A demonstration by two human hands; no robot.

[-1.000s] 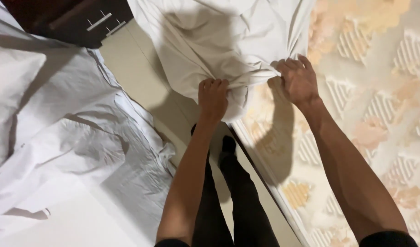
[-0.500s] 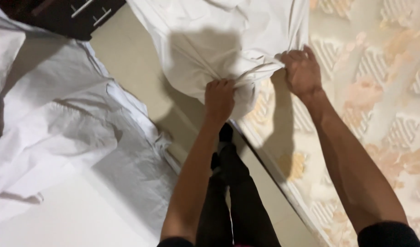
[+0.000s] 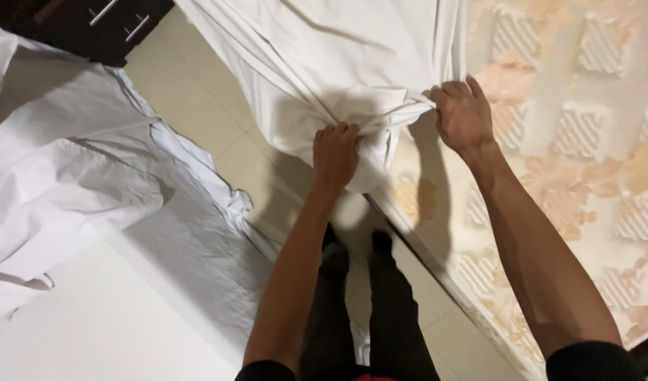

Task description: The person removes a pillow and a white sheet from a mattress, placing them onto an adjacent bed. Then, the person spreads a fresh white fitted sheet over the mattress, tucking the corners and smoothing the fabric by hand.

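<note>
**Both hands bunching the white sheet at the mattress edge**

Gripping tight, our left hand [image 3: 336,152] has its fingers curled closed around a gathered wad of the white bed sheet [image 3: 324,63], just off the side of the patterned mattress [image 3: 585,141]. Our right hand [image 3: 463,116] is clenched on the same sheet's edge, pressing it onto the mattress top near the border. The sheet spreads away from us over the far part of the bed and hangs down over the side. Between the mattress side and a heap of crumpled white linen [image 3: 91,190] on our left runs a narrow strip of pale tiled floor [image 3: 190,106], where our legs [image 3: 359,303] stand close against the bed. A dark cabinet [image 3: 91,28] closes the far corner.
</note>
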